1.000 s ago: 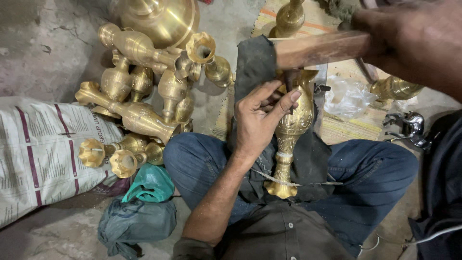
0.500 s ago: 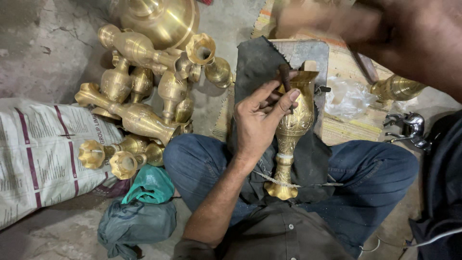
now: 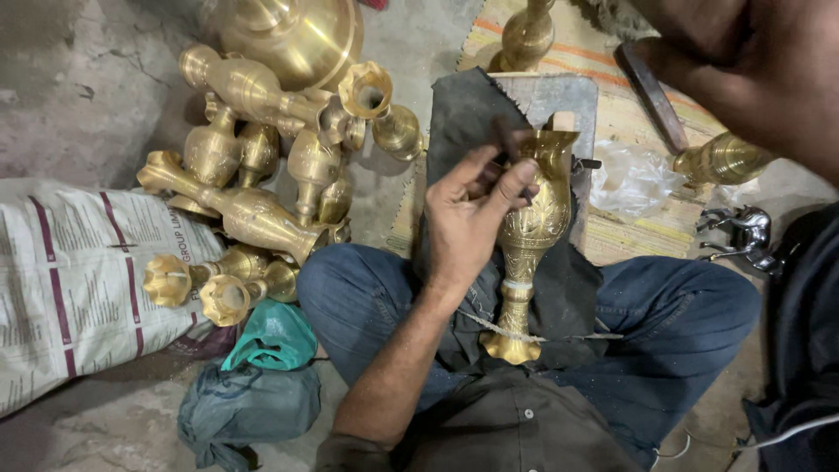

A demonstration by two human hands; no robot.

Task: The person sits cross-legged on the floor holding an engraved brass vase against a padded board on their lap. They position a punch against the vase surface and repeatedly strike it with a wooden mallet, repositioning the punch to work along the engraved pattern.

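Left hand [image 3: 472,214] against brass vase [image 3: 529,232]

Left hand [image 3: 472,218] low at centre, fingers curled in a pinch; right hand [image 3: 752,61] raised, blurred, closed

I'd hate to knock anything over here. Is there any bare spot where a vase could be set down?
Bare concrete floor lies at upper left, bordered by the heap of brass vases and the printed sack. The striped mat shows a narrow strip beside the clear plastic bag. The lap is crowded: the left hand steadies the engraved vase.
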